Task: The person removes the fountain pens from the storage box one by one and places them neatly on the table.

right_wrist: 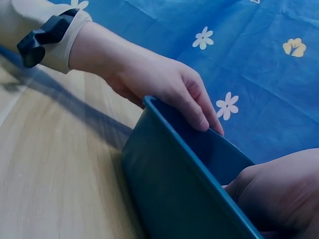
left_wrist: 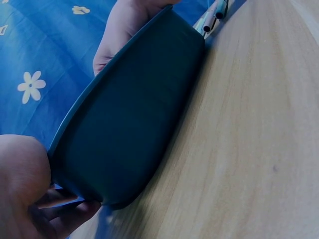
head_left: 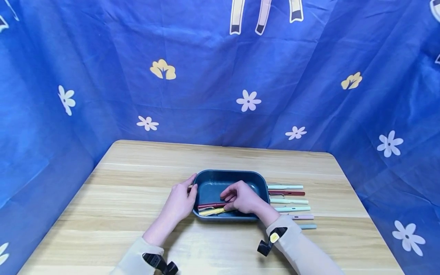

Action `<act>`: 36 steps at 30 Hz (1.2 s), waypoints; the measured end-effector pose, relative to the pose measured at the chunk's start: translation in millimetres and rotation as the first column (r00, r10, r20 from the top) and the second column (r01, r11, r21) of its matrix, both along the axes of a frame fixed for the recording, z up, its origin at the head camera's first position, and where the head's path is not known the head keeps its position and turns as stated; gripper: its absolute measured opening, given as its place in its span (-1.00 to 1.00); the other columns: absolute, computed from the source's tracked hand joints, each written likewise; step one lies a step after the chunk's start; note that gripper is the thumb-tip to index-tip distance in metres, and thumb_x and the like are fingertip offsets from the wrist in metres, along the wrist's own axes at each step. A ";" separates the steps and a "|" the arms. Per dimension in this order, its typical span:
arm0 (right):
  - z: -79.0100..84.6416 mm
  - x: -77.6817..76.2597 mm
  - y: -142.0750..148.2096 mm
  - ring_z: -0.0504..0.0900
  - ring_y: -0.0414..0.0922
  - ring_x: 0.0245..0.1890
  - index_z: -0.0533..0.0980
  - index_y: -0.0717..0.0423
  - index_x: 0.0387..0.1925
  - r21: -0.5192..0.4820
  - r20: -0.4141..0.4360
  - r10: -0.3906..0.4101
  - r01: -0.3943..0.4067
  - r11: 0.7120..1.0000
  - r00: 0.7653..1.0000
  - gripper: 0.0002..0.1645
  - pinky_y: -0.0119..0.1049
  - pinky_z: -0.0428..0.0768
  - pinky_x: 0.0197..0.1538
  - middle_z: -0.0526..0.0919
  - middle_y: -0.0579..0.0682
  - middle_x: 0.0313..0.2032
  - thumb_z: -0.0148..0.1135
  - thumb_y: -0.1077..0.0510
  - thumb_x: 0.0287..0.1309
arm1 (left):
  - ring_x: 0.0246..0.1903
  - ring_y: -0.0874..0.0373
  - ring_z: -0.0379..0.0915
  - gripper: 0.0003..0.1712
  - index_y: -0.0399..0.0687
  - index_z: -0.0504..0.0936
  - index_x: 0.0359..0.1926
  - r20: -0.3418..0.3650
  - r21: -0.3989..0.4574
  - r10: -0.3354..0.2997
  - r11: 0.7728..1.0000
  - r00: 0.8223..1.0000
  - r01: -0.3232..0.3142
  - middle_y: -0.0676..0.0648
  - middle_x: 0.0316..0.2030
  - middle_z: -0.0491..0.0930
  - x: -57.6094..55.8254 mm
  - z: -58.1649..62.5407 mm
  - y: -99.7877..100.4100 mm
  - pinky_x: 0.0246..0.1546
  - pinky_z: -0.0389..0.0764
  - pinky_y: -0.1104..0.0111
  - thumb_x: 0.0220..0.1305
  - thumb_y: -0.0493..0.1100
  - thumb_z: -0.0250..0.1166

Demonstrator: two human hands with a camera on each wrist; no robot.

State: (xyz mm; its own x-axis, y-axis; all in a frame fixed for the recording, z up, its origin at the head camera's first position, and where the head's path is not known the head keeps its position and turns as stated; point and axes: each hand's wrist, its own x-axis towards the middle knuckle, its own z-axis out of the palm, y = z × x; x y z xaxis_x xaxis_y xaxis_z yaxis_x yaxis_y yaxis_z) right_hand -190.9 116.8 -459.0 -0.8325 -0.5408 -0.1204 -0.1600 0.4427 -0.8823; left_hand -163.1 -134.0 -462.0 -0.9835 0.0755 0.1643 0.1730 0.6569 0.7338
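A dark teal plastic box (head_left: 231,174) with rounded corners stands on the table. My left hand (head_left: 181,196) grips its left end; in the right wrist view the thumb of that left hand (right_wrist: 164,82) reaches over the rim, and in the left wrist view other fingers (left_wrist: 75,216) lie against the outside. Inside the box, my right hand (head_left: 242,196) reaches down and pinches the right end of a yellow pen (head_left: 211,211). A dark red pen (head_left: 207,206) lies just behind the yellow one along the near wall. The box wall hides the right fingertips in both wrist views.
Right of the box, several pens lie in a row, among them a dark red pen (head_left: 292,193), a mint pen (head_left: 293,209) and a lilac pen (head_left: 304,217). The wooden table (head_left: 137,168) is bordered by a blue patterned curtain (head_left: 206,76).
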 end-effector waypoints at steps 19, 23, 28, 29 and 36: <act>0.7 1.8 -3.1 0.64 -0.22 -0.28 0.72 0.21 -0.11 0.099 -0.128 0.058 -0.045 0.994 0.990 -0.81 -0.34 0.67 -0.10 0.70 -0.16 -0.30 0.38 0.44 0.29 | 0.17 -0.24 0.62 -0.45 -0.33 0.45 0.48 -0.012 0.002 0.004 1.000 1.000 -0.004 -0.41 0.27 0.55 1.5 1.6 1.1 0.26 0.56 -0.08 0.58 -0.21 0.18; 4.4 2.7 -1.0 0.66 -0.22 -0.25 0.72 0.22 -0.09 0.067 -0.162 0.045 -0.035 0.997 0.986 -0.84 -0.31 0.69 -0.09 0.72 -0.17 -0.28 0.38 0.38 0.34 | 0.17 -0.24 0.62 -0.46 -0.34 0.45 0.47 -0.020 0.003 0.001 1.000 1.000 -0.001 -0.42 0.26 0.56 0.8 1.1 0.9 0.26 0.55 -0.09 0.58 -0.23 0.18; 8.1 4.9 1.4 0.66 -0.22 -0.25 0.75 0.18 -0.09 0.041 -0.188 0.005 0.003 0.999 0.982 -0.86 -0.30 0.68 -0.08 0.75 -0.19 -0.26 0.41 0.30 0.36 | 0.15 -0.22 0.64 -0.46 -0.34 0.44 0.48 -0.018 0.011 -0.004 1.000 1.000 0.004 -0.42 0.25 0.56 0.5 0.8 0.8 0.25 0.57 -0.08 0.58 -0.23 0.17; 8.5 5.3 1.8 0.66 -0.22 -0.25 0.76 0.17 -0.09 0.037 -0.194 -0.005 0.012 0.999 0.981 -0.87 -0.30 0.68 -0.09 0.75 -0.20 -0.26 0.41 0.29 0.36 | 0.15 -0.22 0.64 -0.46 -0.34 0.44 0.48 -0.015 0.014 -0.004 1.000 1.000 0.004 -0.42 0.26 0.56 0.6 0.7 0.7 0.24 0.57 -0.08 0.58 -0.24 0.17; 9.5 6.7 5.4 0.66 -0.20 -0.35 0.80 0.00 -0.21 -0.022 -0.228 -0.080 0.077 0.997 0.970 -0.90 -0.31 0.68 -0.27 0.75 -0.22 -0.31 0.45 0.25 0.34 | 0.13 -0.23 0.65 -0.45 -0.35 0.43 0.48 -0.011 0.017 -0.002 1.000 1.000 0.002 -0.43 0.27 0.55 0.4 0.5 0.7 0.23 0.58 -0.07 0.58 -0.25 0.17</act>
State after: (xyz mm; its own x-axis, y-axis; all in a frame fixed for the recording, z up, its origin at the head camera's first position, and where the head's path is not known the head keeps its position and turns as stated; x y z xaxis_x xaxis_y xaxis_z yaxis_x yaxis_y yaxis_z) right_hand -184.2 122.2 -449.5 -0.8768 -0.4733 0.0844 -0.3232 0.4503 -0.8323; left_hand -162.7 -133.3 -461.6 -0.9814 0.0748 0.1766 0.1827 0.6439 0.7430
